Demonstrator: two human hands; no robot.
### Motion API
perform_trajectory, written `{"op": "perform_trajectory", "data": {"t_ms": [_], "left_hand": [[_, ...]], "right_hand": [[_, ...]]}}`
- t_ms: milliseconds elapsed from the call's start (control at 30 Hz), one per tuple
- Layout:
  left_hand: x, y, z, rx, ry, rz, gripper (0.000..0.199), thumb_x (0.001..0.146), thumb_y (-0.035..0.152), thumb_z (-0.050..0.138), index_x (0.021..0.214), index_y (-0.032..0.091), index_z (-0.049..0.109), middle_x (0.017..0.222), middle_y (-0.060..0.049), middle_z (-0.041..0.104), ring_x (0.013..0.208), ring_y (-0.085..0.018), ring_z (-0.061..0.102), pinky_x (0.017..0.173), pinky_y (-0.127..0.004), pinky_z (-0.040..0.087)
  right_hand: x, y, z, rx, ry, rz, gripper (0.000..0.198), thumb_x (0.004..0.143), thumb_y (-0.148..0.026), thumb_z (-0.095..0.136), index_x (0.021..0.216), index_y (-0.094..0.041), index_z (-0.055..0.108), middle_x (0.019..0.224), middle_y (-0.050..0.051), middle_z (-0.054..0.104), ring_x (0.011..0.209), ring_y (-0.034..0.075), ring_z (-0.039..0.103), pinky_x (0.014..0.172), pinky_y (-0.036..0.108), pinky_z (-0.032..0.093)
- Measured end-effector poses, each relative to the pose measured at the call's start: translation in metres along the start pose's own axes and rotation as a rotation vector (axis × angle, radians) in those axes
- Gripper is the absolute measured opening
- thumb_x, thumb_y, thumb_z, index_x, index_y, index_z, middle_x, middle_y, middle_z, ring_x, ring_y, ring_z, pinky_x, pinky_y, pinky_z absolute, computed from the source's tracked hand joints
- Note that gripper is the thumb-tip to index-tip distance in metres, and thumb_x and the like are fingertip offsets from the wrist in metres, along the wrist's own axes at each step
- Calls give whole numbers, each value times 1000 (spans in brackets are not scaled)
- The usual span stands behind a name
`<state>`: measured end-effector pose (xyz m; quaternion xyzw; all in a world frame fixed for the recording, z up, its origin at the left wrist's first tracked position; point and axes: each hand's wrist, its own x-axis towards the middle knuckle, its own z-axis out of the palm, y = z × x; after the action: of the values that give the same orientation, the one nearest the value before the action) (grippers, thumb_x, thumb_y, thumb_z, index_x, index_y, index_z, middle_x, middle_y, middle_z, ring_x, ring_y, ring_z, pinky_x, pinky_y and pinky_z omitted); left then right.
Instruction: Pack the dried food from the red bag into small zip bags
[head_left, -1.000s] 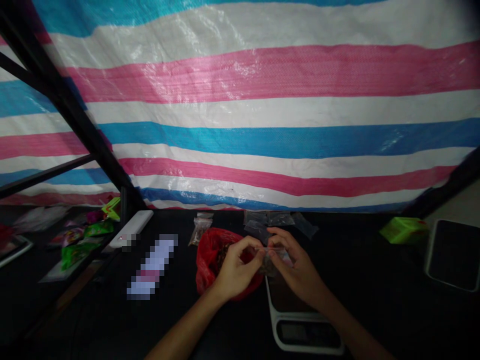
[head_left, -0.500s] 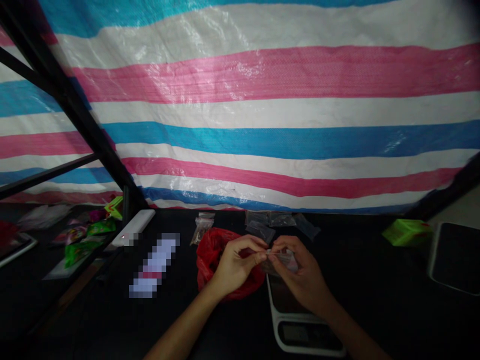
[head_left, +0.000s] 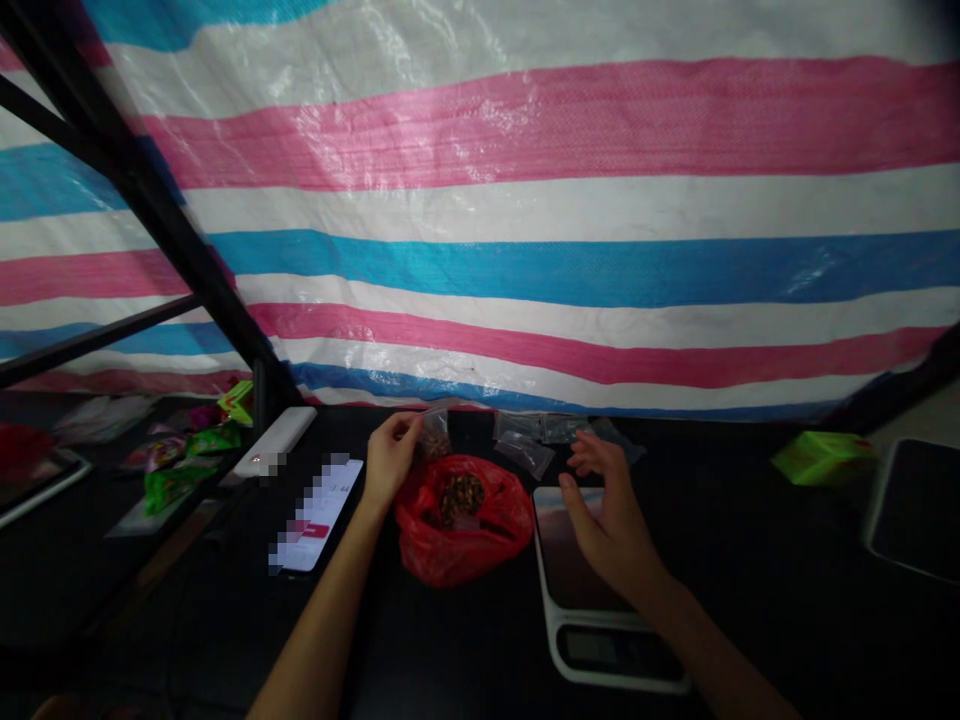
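My left hand (head_left: 391, 458) pinches the edge of a small clear zip bag (head_left: 435, 436) with brown bits inside, just behind the red plastic bag. My right hand (head_left: 606, 510) is open over the flat kitchen scale (head_left: 562, 590), fingers apart and nothing in them. Between my forearms stands the red plastic bag (head_left: 450, 560), its mouth open on a heap of small brown pieces (head_left: 461, 497). A small pale, see-through patch lies at the heap's near side; I cannot make out what it is. Several flat clear bags (head_left: 525, 452) lie behind the scale.
A lit phone (head_left: 322, 525) lies left of my forearm, near a long white object (head_left: 276, 440). Green packets (head_left: 180, 485) are farther left, past a black frame bar (head_left: 161, 235). To the right are a yellow-green box (head_left: 821, 458) and a dark, pale-rimmed device (head_left: 919, 515). Striped sheeting (head_left: 562, 270) hangs behind.
My hands, together at a small clear bag before, have parted. The left moved left and back to the filled zip bag; the right opened and shifted right. The red bag's contents now show.
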<state>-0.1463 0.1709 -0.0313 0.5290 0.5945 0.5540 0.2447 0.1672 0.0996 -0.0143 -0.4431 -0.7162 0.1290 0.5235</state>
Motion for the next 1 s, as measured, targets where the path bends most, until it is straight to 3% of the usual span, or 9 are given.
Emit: {"op": "perform_trajectory", "data": {"t_ms": [167, 233, 300, 400, 533, 667, 733, 833, 1000], "left_hand": [[-4, -4, 1, 363, 123, 161, 43, 85, 38, 72, 124, 21, 69, 119, -12, 66, 109, -29, 64, 99, -43, 51], [-5, -2, -1, 585, 59, 228, 32, 92, 39, 63, 118, 21, 70, 116, -13, 67, 111, -31, 63, 99, -46, 50], [-6, -1, -3, 693, -107, 254, 24, 96, 37, 56, 104, 23, 74, 106, -10, 72, 107, -31, 63, 97, -47, 48], [-9, 0, -2, 707, -262, 289, 20, 94, 30, 57, 97, 28, 76, 103, -5, 77, 109, -31, 61, 97, -49, 45], [-14, 7, -1, 722, -313, 328, 17, 90, 25, 58, 89, 26, 75, 105, -6, 76, 114, -32, 59, 100, -53, 41], [-14, 11, -4, 727, -293, 390, 19, 85, 17, 56, 96, 23, 71, 135, -9, 66, 127, -32, 54, 103, -53, 41], [-12, 10, -6, 715, -359, 449, 28, 86, 14, 53, 105, 24, 69, 144, -8, 61, 133, -30, 53, 107, -53, 39], [-10, 9, -8, 720, -452, 487, 24, 90, 14, 48, 96, 24, 70, 127, -7, 71, 127, -29, 58, 108, -55, 37], [-13, 27, -10, 650, -347, 585, 23, 90, 10, 47, 89, 21, 67, 123, -9, 69, 118, -26, 61, 99, -44, 45]], "right_hand": [[6, 5, -3, -57, 19, 4, 44, 100, -26, 54, 143, -27, 44, 120, 9, 51, 100, 23, 57, 91, 44, 51], [8, 7, -6, -77, 46, 0, 41, 101, -27, 53, 140, -25, 46, 118, 9, 53, 100, 23, 57, 91, 43, 51], [11, 9, -10, -116, -19, -9, 31, 102, -28, 50, 133, -24, 53, 117, 9, 58, 104, 24, 58, 95, 44, 49], [15, 15, -13, -233, -258, 6, 26, 105, -33, 46, 120, -25, 65, 113, 7, 69, 112, 26, 58, 100, 46, 45], [16, 27, -11, -380, -433, 95, 38, 107, -41, 39, 123, -30, 71, 118, 5, 75, 120, 31, 56, 106, 54, 39], [15, 36, -9, -413, -549, 128, 46, 109, -45, 30, 125, -35, 72, 130, 1, 73, 132, 33, 51, 111, 60, 32], [15, 36, -9, -417, -587, 120, 47, 109, -47, 29, 123, -35, 73, 130, 0, 73, 133, 33, 50, 112, 61, 29], [16, 33, -11, -397, -600, 103, 47, 109, -48, 30, 121, -33, 74, 129, 1, 73, 132, 31, 50, 113, 58, 29], [17, 32, -11, -375, -586, 92, 48, 109, -46, 29, 124, -32, 72, 127, 4, 74, 127, 29, 54, 110, 55, 33]]}}
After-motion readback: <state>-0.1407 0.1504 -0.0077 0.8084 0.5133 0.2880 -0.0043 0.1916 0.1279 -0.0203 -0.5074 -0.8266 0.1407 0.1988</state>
